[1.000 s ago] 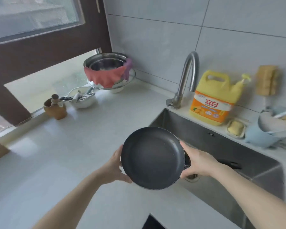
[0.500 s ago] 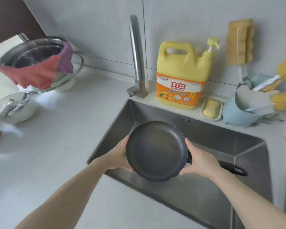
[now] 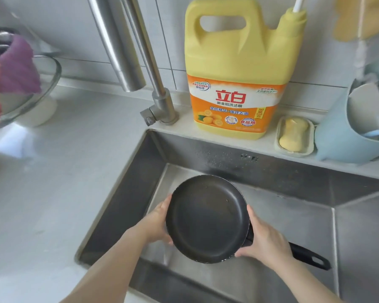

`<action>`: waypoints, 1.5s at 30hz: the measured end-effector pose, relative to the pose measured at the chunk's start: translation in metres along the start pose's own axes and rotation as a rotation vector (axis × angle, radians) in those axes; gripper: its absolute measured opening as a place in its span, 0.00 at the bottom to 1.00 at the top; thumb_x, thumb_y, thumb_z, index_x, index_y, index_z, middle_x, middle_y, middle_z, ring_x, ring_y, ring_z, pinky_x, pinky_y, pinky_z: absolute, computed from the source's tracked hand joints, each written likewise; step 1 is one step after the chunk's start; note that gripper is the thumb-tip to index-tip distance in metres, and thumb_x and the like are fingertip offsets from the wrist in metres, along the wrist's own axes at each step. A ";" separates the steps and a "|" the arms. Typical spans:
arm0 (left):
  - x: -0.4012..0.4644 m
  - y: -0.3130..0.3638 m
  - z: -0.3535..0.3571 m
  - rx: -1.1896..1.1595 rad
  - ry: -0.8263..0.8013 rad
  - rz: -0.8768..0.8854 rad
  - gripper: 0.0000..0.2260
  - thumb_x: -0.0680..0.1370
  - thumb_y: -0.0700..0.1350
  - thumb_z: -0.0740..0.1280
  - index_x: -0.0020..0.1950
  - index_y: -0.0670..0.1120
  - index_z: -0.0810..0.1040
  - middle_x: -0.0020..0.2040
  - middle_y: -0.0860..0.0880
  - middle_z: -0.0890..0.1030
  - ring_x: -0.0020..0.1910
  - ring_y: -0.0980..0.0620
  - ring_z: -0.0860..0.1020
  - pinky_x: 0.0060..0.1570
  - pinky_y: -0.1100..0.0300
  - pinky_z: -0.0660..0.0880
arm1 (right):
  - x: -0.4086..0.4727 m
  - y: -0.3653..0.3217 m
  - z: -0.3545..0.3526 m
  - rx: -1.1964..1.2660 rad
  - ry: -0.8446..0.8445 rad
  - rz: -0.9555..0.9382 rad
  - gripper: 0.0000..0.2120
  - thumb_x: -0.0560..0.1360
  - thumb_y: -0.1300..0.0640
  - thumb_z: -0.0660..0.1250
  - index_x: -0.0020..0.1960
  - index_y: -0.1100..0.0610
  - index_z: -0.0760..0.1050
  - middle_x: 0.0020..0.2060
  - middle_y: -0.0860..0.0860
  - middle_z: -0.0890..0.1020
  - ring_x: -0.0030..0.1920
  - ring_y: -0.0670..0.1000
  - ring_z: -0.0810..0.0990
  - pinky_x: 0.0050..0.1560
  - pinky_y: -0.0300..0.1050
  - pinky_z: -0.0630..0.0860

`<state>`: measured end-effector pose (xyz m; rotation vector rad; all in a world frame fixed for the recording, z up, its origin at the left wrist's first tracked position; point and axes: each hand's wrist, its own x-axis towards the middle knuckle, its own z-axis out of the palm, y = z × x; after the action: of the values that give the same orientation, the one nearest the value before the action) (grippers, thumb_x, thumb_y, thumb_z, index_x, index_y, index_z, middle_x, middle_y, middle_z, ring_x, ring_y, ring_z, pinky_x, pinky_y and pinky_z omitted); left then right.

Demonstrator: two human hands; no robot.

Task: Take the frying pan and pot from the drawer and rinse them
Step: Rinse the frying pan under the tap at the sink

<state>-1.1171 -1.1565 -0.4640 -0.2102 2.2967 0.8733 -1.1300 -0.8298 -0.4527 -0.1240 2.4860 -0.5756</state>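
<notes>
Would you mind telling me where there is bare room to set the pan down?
Free: the counter left of the sink, and the basin floor. Crowded: the back ledge, with faucet, detergent jug, soap dish and blue holder.

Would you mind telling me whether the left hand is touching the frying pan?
Touching. The head view shows the left hand curled against the left rim of the frying pan, with no gap visible.
</notes>
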 end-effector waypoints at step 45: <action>0.010 0.124 -0.160 -0.494 0.916 0.170 0.11 0.80 0.42 0.57 0.42 0.50 0.75 0.27 0.62 0.71 0.35 0.55 0.71 0.43 0.53 0.73 | 0.023 0.011 0.024 -0.007 0.004 -0.085 0.68 0.54 0.28 0.71 0.78 0.45 0.32 0.59 0.39 0.75 0.57 0.46 0.75 0.50 0.41 0.73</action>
<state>-1.2544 -1.1634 -0.3146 -0.7713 2.8836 1.6901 -1.1353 -0.8341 -0.4875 -0.2325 2.4964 -0.6031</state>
